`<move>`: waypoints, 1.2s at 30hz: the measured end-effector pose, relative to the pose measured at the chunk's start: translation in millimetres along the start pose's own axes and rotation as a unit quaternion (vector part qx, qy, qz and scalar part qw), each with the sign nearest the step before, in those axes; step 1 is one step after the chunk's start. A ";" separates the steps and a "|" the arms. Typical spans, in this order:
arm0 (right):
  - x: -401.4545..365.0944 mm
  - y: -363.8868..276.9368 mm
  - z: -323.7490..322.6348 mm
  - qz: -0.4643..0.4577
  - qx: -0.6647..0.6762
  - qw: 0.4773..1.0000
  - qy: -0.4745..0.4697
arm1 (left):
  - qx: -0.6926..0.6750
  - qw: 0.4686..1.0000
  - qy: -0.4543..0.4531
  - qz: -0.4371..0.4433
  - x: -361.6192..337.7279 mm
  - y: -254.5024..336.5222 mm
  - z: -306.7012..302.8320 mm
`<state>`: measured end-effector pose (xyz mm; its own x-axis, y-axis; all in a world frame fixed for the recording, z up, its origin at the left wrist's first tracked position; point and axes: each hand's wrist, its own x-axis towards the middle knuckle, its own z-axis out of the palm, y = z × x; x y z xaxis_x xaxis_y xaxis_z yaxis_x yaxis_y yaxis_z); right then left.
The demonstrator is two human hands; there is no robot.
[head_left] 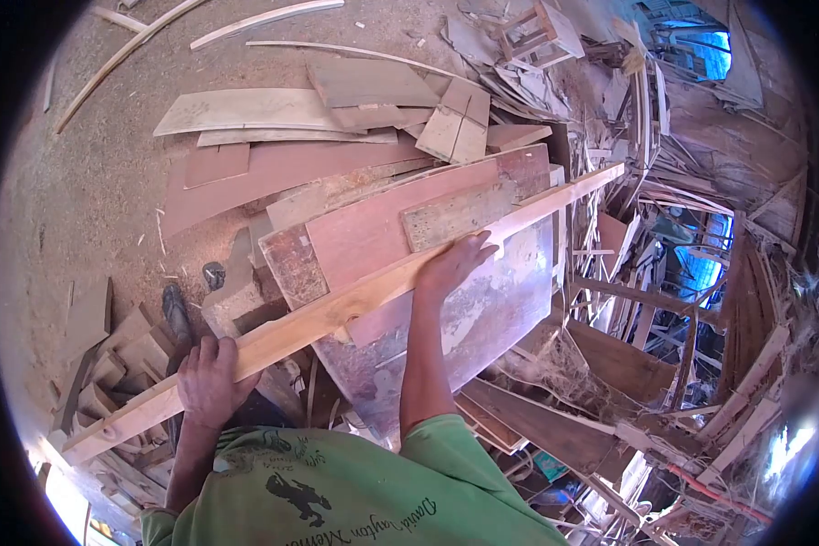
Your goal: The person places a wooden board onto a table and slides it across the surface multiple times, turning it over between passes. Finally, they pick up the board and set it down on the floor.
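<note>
A long, pale wooden plank (pixel 323 314) runs diagonally across the head view, from the lower left up to the upper right. My left hand (pixel 211 382) grips it nearer its lower-left end, fingers curled over the top edge. Further along, around its middle, my right hand (pixel 453 266) is closed over the same plank. Beneath the plank lies a worn, paint-stained tabletop (pixel 464 337). On that surface are a reddish-brown sheet (pixel 346 250) and a short rough board (pixel 455 216), just beyond my right hand.
Thin boards and panels (pixel 255 114) are heaped on the sawdust-covered ground (pixel 100 200) past the table. Wood offcuts (pixel 141 350) pile up at the left. A small wooden stool frame (pixel 541 36) stands at the back. Stacked timber and scraps (pixel 628 355) crowd the right side.
</note>
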<state>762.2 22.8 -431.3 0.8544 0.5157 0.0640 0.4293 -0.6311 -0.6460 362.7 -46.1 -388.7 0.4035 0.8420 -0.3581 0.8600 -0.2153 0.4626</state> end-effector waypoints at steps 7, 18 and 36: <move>-38.3 -7.6 4.8 -0.027 -0.003 1.000 0.000 | -0.003 1.000 -0.022 -0.018 -22.8 -26.9 -5.9; -143.1 -54.4 15.6 -0.015 -0.031 0.999 -0.010 | 0.030 0.998 -0.048 -0.022 -96.6 -123.4 -11.5; 9.8 1.2 2.1 -0.008 0.009 1.000 0.014 | -0.018 1.000 0.004 0.019 2.6 -4.5 15.3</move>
<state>770.5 28.4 -433.0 0.8550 0.5099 0.0951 0.4379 -0.6115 -0.6590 364.7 -50.5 -404.2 0.4324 0.8376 -0.3339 0.8324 -0.2285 0.5048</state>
